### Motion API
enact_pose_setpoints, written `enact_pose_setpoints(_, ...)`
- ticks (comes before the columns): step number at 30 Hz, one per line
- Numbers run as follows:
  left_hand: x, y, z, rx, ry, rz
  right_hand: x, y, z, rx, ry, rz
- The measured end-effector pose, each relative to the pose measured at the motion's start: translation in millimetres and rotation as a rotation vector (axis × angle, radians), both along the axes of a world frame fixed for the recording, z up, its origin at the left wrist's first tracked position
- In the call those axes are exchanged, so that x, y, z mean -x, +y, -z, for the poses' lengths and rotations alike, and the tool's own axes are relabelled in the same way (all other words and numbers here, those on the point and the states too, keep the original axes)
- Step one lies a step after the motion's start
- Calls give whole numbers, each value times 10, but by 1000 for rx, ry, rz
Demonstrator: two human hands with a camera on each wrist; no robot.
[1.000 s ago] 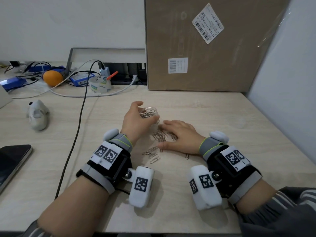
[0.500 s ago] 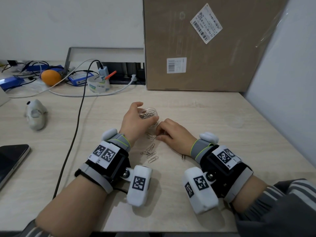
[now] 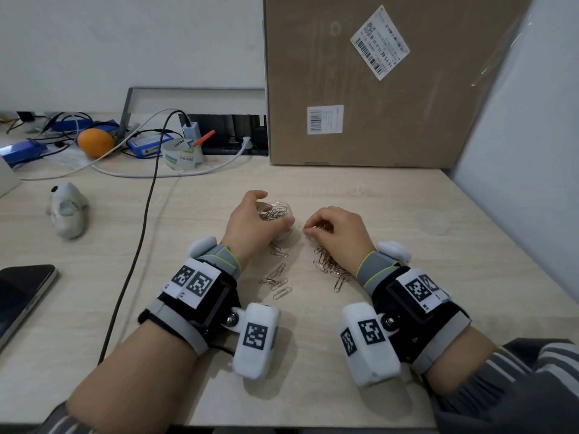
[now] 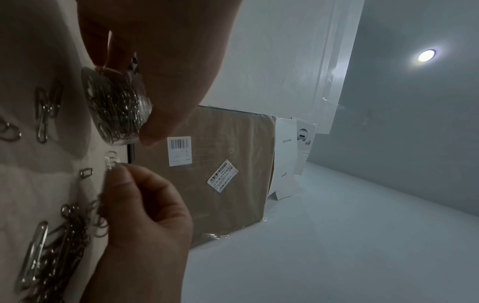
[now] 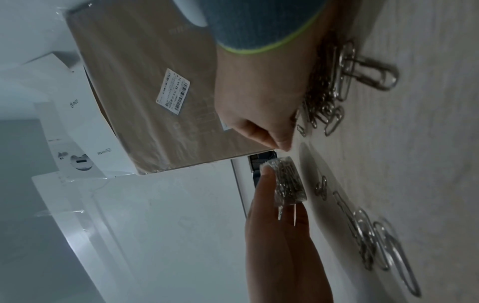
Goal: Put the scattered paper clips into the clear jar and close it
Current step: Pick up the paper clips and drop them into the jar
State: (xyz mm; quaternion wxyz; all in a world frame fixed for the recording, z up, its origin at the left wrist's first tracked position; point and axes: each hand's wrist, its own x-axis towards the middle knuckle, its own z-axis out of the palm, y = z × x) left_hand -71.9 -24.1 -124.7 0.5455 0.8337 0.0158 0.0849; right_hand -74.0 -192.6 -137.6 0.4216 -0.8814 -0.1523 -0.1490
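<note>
Left hand (image 3: 250, 225) fingers curled around small clear round jar (image 3: 277, 214) of silver wire paper clips, mouth facing up, on pale wood-grain desk (image 3: 438, 277), right hand (image 3: 340, 231) fingertips pinching clips just beside jar, loose paper clips (image 3: 329, 264) scattered nearer the wrists, long axes mixed.

1. two hands: a left hand (image 3: 250, 225) and a right hand (image 3: 340, 233)
2. one clear jar (image 3: 277, 213), with more paper clips in it than can be counted
3. loose paper clips (image 3: 277, 278) on the desk (image 3: 407, 277), in two clusters, too tangled to count
4. one cardboard box (image 3: 376, 89) with two labels on it
5. one roll of tape (image 3: 182, 154)
6. one orange (image 3: 95, 142)
7. one phone (image 3: 22, 296)
8. one grey mouse (image 3: 67, 214)
9. one black cable (image 3: 138, 245) across the desk
</note>
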Motion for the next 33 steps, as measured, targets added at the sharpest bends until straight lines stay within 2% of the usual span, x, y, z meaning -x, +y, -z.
enact_pose_setpoints(4, 22, -18, -28, -36, -5, 56, -41, -62, -21, -354, 6, 134)
enact_pose_setpoints(6, 50, -43, -46, -69, -6, 128, -19, -58, -66, -497, 4, 122)
enact_pose_setpoints(9, 105, -93, -58, -90, 6, 248, 28, -19, -139, -582, -10, 44)
enact_pose_setpoints(14, 158, -145, -56, -148, -6, 375, 92, 42, -162, -437, -16, -59)
enact_pose_setpoints(19, 160, -155, -50, -178, -29, 381, 101, 37, -138, -217, -59, -111)
enact_pose_setpoints(25, 151, -141, -51, -138, -60, 324, 122, 17, -163, -287, -22, -120)
enact_pose_setpoints(29, 81, -69, -61, -56, -44, 187, 62, -74, -211, -460, -76, 45)
enact_pose_setpoints(33, -24, 102, -38, -60, 0, 10, -7, -235, -183, -424, 14, 229)
